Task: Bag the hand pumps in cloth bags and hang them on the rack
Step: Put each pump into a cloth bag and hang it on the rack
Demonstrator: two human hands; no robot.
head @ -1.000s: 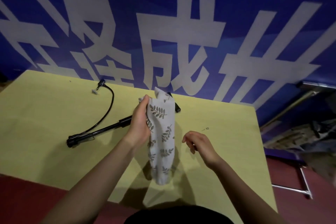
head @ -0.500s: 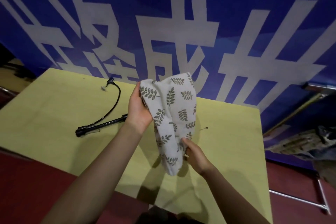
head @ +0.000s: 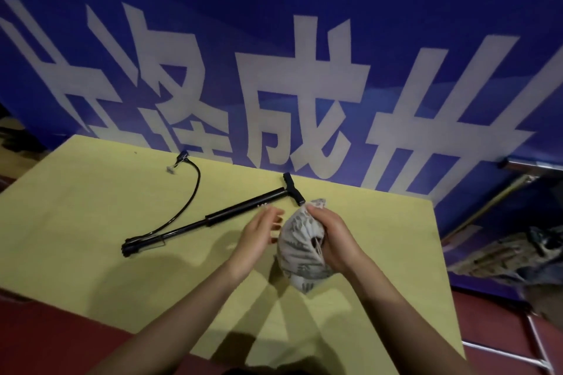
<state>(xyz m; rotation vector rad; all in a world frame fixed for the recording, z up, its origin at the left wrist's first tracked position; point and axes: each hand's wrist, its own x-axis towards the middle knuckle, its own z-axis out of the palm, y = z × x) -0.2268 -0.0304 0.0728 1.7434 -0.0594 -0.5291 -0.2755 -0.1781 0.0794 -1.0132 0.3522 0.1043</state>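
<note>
The pump [head: 219, 219] is lying bare on the yellow table [head: 76, 222], its T-handle pointing toward the blue banner [head: 304, 39] and its hose [head: 192, 192] curling off to the left, so bagging has not begun. The bag [head: 300, 250] is hovering just right of the handle, bunched, its drawstring mouth facing the camera. The right hand [head: 330, 237] is gripping it, fingers curled round the gathered cloth. The left hand [head: 259, 233] is spreading loosely just beside the bag, holding nothing; whether it is touching the cloth is unclear. Opening, loading, cinching and hanging all seem to be waiting. No rack is showing for certain.
</note>
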